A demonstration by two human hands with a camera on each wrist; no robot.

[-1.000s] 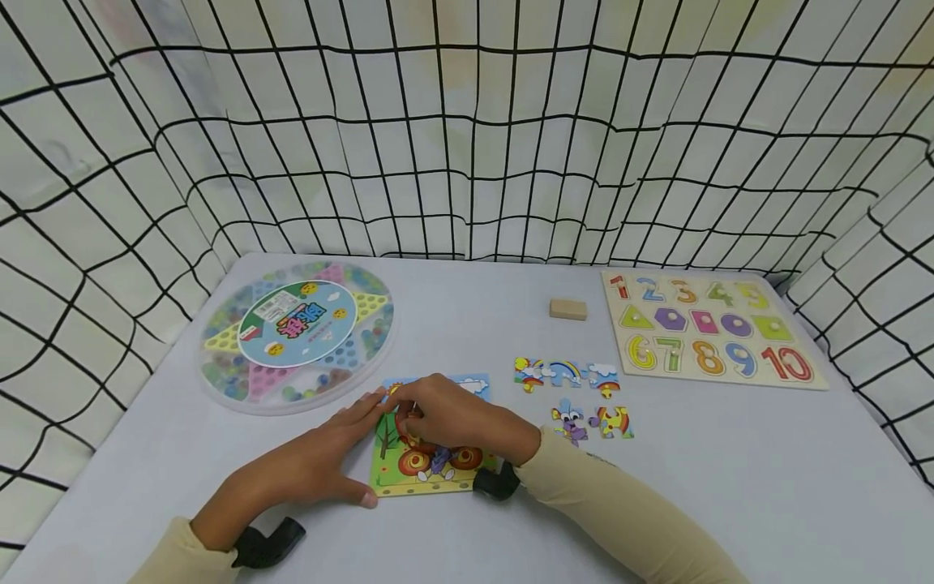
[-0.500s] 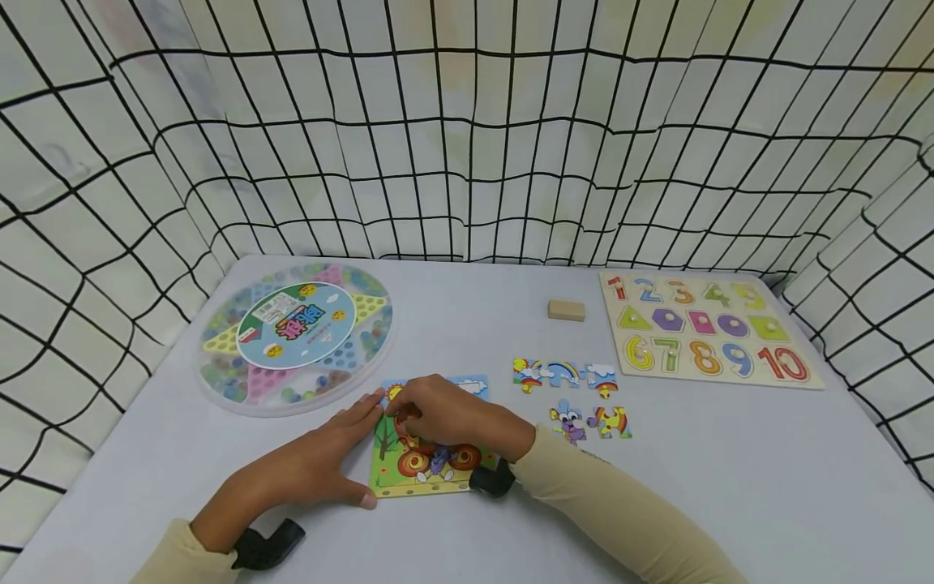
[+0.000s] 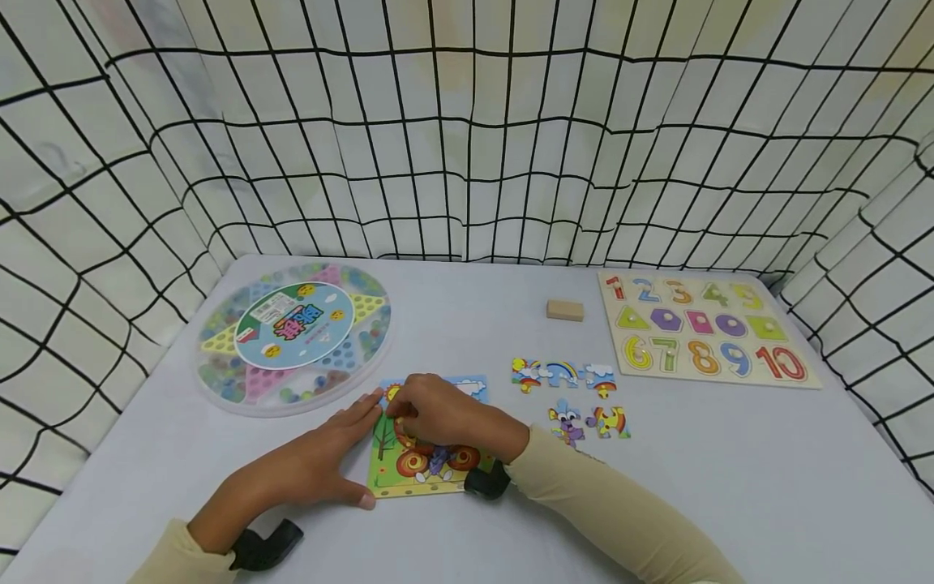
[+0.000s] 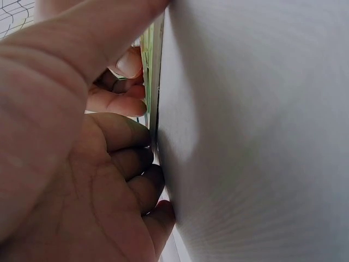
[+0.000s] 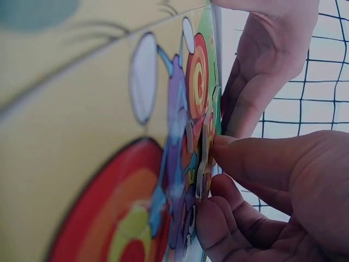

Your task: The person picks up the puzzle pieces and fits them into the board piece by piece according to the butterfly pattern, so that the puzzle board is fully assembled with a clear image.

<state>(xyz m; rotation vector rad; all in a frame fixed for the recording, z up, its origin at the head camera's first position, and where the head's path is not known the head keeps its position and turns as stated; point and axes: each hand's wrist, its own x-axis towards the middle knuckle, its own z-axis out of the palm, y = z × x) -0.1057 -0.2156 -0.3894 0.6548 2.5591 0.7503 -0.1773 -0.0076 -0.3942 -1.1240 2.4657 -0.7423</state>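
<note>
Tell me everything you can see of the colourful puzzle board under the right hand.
The thin, squarish puzzle board, perhaps wood, lies flat on the white table. Blue sky, a tree and red-orange wheels show above a dotted yellow strip. The left hand touches its left edge; the right hand, pinching a puzzle piece at its surface, hides part of the picture.

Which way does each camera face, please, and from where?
Head: head-worn, facing forward and down at the puzzle board; left hand, right hand, sleeves show.
Left wrist: worn there, facing the board's edge past the left hand; both hands show.
Right wrist: worn there, facing across the board's picture; both hands show.
The wrist views share board and hands.
</note>
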